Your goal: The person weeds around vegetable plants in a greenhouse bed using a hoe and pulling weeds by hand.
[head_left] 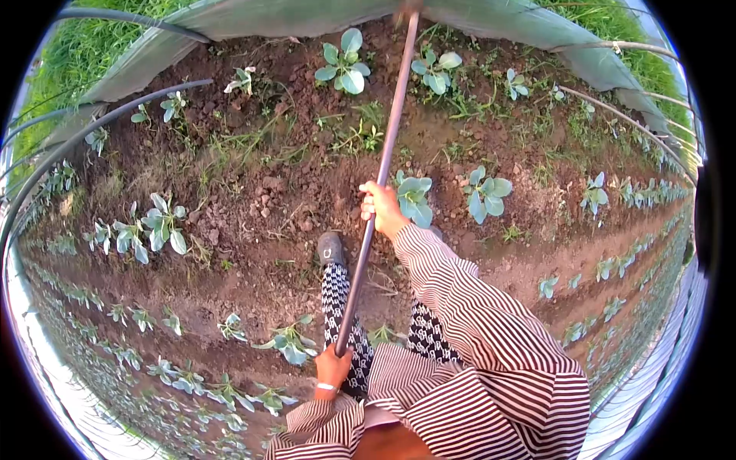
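Note:
A hoe-like long-handled tool [391, 130] slants up through the middle of the head view, its head a brown blur at the top edge. My left hand [333, 368], with a white band at the wrist, is closed round the handle's near end by my left thigh. Further up the shaft, my right hand [381, 205] grips it with the fingers wrapped round. Just right of that hand stands a broad-leaved seedling [415, 201]. Beyond it, another leafy plant [343, 61] and a second one [436, 70] flank the shaft's far part.
My dark shoe [330, 249] stands on brown soil [253, 176] with clods and small weeds. Several rows of seedlings run left and right, including a plant [487, 193] at right. Curved hoops [115, 107] and a green sheet [268, 19] border the bed.

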Demonstrator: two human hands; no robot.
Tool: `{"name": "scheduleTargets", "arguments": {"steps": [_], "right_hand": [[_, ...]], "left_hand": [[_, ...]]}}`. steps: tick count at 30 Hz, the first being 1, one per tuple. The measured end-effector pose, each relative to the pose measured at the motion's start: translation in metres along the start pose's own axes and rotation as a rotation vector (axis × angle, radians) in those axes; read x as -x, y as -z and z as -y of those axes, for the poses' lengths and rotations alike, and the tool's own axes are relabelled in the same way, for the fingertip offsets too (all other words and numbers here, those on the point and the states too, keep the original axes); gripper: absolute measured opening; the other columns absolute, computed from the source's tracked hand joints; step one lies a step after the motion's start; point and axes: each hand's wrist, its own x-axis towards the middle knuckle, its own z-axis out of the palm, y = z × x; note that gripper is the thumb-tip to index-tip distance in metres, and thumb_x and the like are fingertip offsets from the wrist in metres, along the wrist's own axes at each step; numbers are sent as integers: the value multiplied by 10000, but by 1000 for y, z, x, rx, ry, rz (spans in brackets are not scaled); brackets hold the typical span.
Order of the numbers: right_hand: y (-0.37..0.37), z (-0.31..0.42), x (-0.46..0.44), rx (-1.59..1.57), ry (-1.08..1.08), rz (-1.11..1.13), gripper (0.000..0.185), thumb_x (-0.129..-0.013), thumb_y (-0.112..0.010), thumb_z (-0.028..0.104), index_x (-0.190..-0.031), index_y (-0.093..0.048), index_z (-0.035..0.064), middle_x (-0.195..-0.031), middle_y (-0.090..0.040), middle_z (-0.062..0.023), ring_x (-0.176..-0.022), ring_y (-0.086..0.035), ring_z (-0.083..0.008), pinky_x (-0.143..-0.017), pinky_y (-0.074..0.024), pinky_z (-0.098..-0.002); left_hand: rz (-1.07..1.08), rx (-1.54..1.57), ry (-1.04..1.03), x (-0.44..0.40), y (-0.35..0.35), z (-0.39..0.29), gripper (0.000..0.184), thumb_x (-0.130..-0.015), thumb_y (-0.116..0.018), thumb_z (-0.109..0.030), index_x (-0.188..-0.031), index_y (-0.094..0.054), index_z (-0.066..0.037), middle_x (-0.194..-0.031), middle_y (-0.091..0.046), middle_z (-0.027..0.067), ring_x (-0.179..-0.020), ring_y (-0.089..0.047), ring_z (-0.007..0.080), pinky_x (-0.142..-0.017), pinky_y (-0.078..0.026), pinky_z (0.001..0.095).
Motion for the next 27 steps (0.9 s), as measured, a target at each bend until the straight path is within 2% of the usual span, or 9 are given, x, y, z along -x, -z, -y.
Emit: {"name": "scheduleTargets", "arguments": {"steps": [2, 4, 7, 10, 12, 16, 22, 24, 27], "right_hand": [[-11, 15, 18, 39, 28, -25, 154, -786, -580, 124, -761, -445, 53, -496, -358, 27, -350, -351, -90, -327, -330, -277], [-22, 27, 16, 135, 168, -99, 151, -786, -577, 113, -759, -444, 46, -498, -374, 16, -349, -367, -100, -316, -334, -285], [-16, 28, -28, 180, 230, -156, 158, -781, -581, 103, -749, -439, 40, -499, -391, 0, -345, -385, -117, -304, -342, -296], [44, -9, -119, 370, 132, -297, 158, -761, -589, 88, -668, -481, 20, -480, -441, -44, -337, -428, -144, -305, -354, -306], [47, -28, -93, 380, 188, -166, 168, -758, -590, 80, -635, -496, 16, -485, -474, -65, -326, -433, -161, -304, -355, -318], [31, -72, -15, 110, -96, -121, 123, -798, -573, 140, -773, -491, 52, -462, -309, 38, -322, -316, -101, -316, -316, -288], [24, -71, -22, -53, -138, -60, 188, -788, -575, 146, -678, -433, 94, -475, -338, 45, -348, -338, -89, -340, -320, -279], [15, -66, 4, -78, -78, 0, 166, -785, -606, 152, -769, -465, 65, -483, -347, 40, -363, -368, -86, -339, -335, -274], [-6, -35, 17, 71, 254, -2, 198, -774, -642, 146, -755, -469, 51, -491, -389, 19, -364, -409, -108, -333, -389, -271]], "left_hand": [[-20, -1, -30, -27, -23, 15, 329, -722, -667, -327, -795, -639, -8, -708, -622, 229, -729, -623, 387, -681, -476, 455], [2, 34, -42, -60, -37, 18, 349, -683, -715, -325, -717, -621, 9, -616, -607, 165, -573, -606, 298, -573, -455, 410], [83, 104, -10, -89, -35, -8, 359, -690, -708, -338, -750, -635, 9, -643, -624, 173, -589, -621, 300, -580, -466, 398], [253, 136, 95, -67, -71, -15, 382, -763, -668, -352, -810, -632, 25, -653, -619, 191, -589, -621, 301, -572, -469, 409], [287, 212, 17, -22, -45, -27, 406, -753, -668, -363, -850, -619, 28, -704, -624, 221, -658, -637, 338, -616, -486, 414], [113, -60, 57, 39, 10, 15, 379, -745, -655, -340, -852, -600, 19, -736, -615, 259, -746, -620, 412, -665, -484, 466], [-38, -106, 10, 9, 11, 39, 344, -748, -651, -339, -801, -598, -2, -710, -616, 247, -705, -612, 425, -638, -480, 483], [-32, -45, -11, 2, -10, 68, 333, -751, -648, -335, -802, -605, -8, -707, -616, 245, -703, -614, 423, -634, -483, 479], [14, 33, -68, -27, -20, 49, 308, -745, -668, -296, -785, -602, 2, -658, -601, 211, -635, -608, 366, -594, -460, 432]]}}
